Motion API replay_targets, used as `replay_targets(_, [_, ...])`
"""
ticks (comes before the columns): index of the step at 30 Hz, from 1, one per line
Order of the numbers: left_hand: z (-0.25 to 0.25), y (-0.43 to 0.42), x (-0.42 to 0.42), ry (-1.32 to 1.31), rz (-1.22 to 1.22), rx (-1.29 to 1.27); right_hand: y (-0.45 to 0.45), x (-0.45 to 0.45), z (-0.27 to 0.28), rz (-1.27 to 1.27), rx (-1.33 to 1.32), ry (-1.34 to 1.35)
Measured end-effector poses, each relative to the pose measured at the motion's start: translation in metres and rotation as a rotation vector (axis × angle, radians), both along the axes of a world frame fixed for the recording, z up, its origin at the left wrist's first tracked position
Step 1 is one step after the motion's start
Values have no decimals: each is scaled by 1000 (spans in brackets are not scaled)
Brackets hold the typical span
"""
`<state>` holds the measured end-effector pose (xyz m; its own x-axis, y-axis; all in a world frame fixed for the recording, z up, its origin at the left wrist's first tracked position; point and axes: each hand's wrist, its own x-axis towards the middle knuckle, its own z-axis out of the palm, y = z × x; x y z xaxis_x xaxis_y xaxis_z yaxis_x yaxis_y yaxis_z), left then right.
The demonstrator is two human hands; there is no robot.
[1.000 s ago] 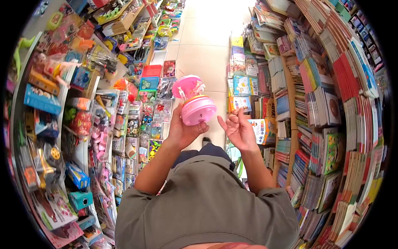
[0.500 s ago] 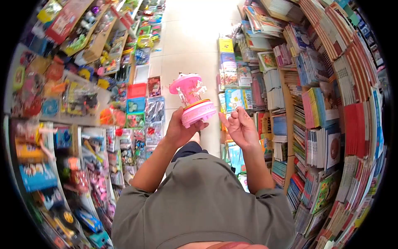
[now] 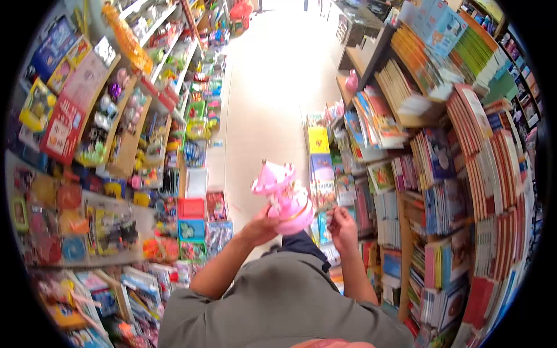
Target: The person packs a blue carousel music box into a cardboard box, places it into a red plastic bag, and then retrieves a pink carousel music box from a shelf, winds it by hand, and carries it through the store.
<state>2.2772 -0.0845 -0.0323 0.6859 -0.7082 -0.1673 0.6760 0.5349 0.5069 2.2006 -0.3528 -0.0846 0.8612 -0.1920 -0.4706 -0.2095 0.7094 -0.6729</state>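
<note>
A pink toy carousel (image 3: 293,211) with a pointed top rests in my left hand (image 3: 260,227), tilted to the left above my lap. My left fingers are closed around the side of its round base. To the right of the toy, and apart from it, is my right hand (image 3: 343,227). Its fingers are curled in; whether anything is between them is hidden.
Shelves of packaged toys (image 3: 104,130) line the left side, with coloured trays (image 3: 191,207) along the floor edge. Bookshelves (image 3: 441,209) packed with books rise on the right. A pale tiled aisle (image 3: 264,98) runs ahead between them, brightly lit at its far end.
My view has tilted up, showing more of the aisle. The carousel has turned in my left hand and its pointed top now shows. My right fingers have curled in from a more spread pose.
</note>
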Motion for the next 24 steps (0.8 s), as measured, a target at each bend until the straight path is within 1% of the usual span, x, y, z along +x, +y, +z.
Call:
replay_targets(1, [-4, -1, 26, 4, -32, -15, 2, 23, -9, 35, -32, 79])
replay_targets(4, [-17, -9, 111, -47, -58, 17, 7, 103, -36, 136, -64, 139])
replay_targets(7, [-23, -23, 203, -73, -42, 35, 8, 203, -42, 272, -102, 158])
replay_targets(9, [-17, -28, 255, -49, -44, 40, 7, 270, -23, 281, -124, 186])
replay_targets(11, [-9, -37, 319, -95, -45, 52, -5, 343, -11, 366, -144, 56])
replay_targets(12, [-3, -41, 350, -112, -56, 53, -12, 377, 0, 410, -217, -1])
replay_targets(13, [-1, -43, 375, -151, -43, 81, -17, 411, 6, 420, -312, 1])
replay_targets(15, [0, -50, 422, -216, -11, 124, -27, 479, 23, 399, -440, -19])
replay_targets(16, [-4, -54, 446, -158, 16, 159, -33, 507, 35, 382, -492, -75])
replay_targets(17, [-7, -60, 474, -156, 9, 150, -39, 537, 43, 376, -501, -68])
replay_targets(19, [-11, -72, 528, -123, -46, 73, -50, 595, 55, 346, -555, -171])
replay_targets(21, [-14, -92, 588, -150, -76, 102, -60, 651, 57, 302, -526, -191])
replay_targets(23, [-19, -110, 648, -370, -136, 243, -73, 705, 51, 208, -482, -264])
replay_targets(24, [-28, -118, 679, -452, -159, 273, -80, 729, 49, 182, -455, -258])
